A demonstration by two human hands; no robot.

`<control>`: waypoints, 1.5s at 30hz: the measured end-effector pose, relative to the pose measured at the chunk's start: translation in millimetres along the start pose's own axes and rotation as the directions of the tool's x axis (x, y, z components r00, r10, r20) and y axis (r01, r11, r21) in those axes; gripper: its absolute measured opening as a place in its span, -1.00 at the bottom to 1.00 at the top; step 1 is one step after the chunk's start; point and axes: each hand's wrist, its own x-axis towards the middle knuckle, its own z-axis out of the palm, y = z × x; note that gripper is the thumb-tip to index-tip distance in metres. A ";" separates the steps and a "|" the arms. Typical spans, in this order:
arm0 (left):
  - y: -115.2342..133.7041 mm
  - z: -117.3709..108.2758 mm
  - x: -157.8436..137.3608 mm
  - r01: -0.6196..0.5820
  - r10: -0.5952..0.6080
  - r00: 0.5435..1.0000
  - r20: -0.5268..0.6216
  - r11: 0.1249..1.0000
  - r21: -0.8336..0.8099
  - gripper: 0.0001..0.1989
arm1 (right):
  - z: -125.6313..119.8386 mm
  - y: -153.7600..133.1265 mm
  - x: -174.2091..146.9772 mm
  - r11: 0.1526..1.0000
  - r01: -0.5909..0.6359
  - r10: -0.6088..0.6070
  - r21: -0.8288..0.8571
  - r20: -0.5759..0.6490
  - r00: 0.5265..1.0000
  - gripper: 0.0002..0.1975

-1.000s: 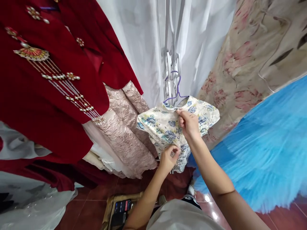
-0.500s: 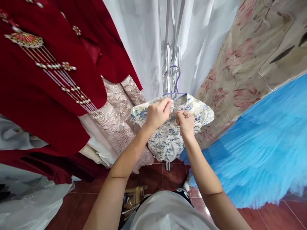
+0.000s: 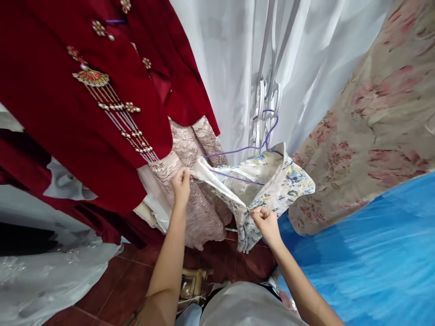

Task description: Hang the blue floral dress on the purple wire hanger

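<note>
A small white garment with a blue floral print [image 3: 292, 186] hangs from a purple hanger [image 3: 238, 149], its front spread apart so the inside shows. My left hand [image 3: 182, 183] pinches the garment's left edge near the shoulder and pulls it out to the side. Lower down, my right hand [image 3: 265, 222] is closed on the opening's edge at the bottom of the neckline. The purple hanger hooks onto a white rack with loops [image 3: 268, 99]; one hanger arm shows through the opened garment.
To the left hang a dark red jacket with beaded ornaments [image 3: 118, 113] and a pinkish textured skirt [image 3: 200, 217]. White curtain cloth [image 3: 217, 59] is behind. A pink-flowered fabric [image 3: 340, 149] and blue tulle [image 3: 367, 244] fill the right. A wooden object [image 3: 195, 283] stands on the red tiles.
My left hand has moved left and down, drawing the garment's edge off its hanger arm. My right hand has gone lower. The front, nearly closed before, now gapes wide. The view has shifted left.
</note>
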 end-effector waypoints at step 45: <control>119.8 -39.6 -13.7 -0.628 0.547 0.608 0.575 0.774 -0.072 -0.64 | -54.3 -54.6 56.7 0.517 0.625 -0.522 -0.584 0.363 0.772 -0.67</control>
